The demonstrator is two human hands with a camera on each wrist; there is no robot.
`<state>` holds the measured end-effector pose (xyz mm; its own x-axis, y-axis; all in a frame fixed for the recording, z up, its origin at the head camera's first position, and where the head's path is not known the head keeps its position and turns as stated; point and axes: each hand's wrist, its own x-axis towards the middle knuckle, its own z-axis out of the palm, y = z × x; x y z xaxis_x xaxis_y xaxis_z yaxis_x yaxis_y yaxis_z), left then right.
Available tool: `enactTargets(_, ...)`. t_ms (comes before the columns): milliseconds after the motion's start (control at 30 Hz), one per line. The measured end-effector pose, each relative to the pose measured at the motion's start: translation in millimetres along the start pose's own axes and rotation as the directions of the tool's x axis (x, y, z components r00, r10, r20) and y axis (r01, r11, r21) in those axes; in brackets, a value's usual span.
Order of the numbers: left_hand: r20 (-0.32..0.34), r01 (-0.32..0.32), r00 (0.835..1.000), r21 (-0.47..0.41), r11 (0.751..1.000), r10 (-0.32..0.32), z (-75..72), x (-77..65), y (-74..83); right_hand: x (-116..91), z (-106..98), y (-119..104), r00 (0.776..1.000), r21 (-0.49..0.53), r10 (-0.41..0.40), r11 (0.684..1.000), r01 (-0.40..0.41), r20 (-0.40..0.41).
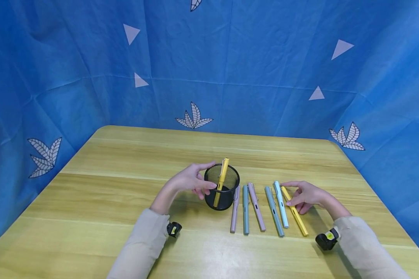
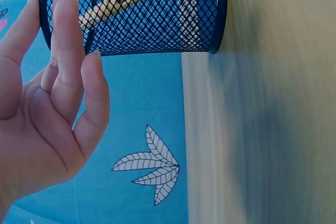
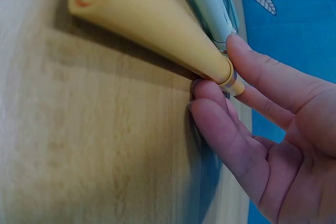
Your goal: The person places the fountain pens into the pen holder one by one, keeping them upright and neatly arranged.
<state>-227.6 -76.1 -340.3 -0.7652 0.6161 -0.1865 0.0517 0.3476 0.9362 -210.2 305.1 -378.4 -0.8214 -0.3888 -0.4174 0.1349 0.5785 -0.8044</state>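
Note:
A black mesh pen cup (image 1: 232, 179) stands upright on the table, with one yellow pen (image 1: 224, 171) leaning inside it. My left hand (image 1: 187, 179) holds the cup near its rim, thumb on the near side and index finger on the far side. In the left wrist view, the other fingers (image 2: 95, 90) lie by the mesh (image 2: 152, 19). My right hand (image 1: 309, 195) pinches a second yellow pen (image 1: 301, 223) near its far end; the pen lies slanted along the table. Close to its left is a light blue pen (image 1: 281, 205).
Between cup and right hand lie two blue-green pens (image 1: 274, 212) and two purple pens (image 1: 257, 208), roughly side by side. One purple pen lies right by the cup. The wooden table (image 1: 125, 162) ends at a blue patterned cloth (image 1: 230, 50) behind.

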Motion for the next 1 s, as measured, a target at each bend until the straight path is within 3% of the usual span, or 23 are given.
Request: enactTargets(1000, -0.021, 0.016, 1.0, 0.009, 1.0, -0.015, 1.5, 1.6, -1.2, -2, 10, -3, 0.995, 0.005, 0.007, 1.0, -0.007, -0.096)
